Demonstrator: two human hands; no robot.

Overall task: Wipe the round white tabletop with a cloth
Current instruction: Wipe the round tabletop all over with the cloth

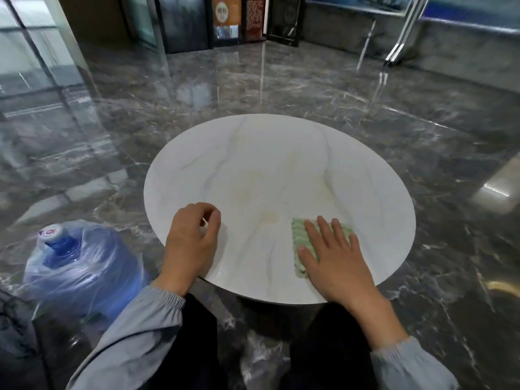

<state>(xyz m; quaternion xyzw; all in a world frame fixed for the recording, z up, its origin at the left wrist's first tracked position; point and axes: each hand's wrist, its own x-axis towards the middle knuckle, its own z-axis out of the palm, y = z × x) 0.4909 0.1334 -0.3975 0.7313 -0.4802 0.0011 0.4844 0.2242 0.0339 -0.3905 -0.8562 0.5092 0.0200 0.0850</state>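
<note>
R hand [337, 260] flat, fingers straight, pressing green cloth [299, 237] on tabletop [267, 164]; L hand [188, 240] loosely curled, looks empty. Best: even pressure, overlapping sweeps twd far rim.

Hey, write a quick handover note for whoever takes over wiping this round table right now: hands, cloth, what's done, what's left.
Left hand: loosely curled, resting at the near-left edge of the tabletop; whether it pinches anything is unclear.
Right hand: flat, fingers straight, pressing the green cloth onto the near-right part of the top.
Done: cloth is down on the top; no wiped area can be told apart.
Left: treat the whole top as still to wipe, far and left parts included.
</note>
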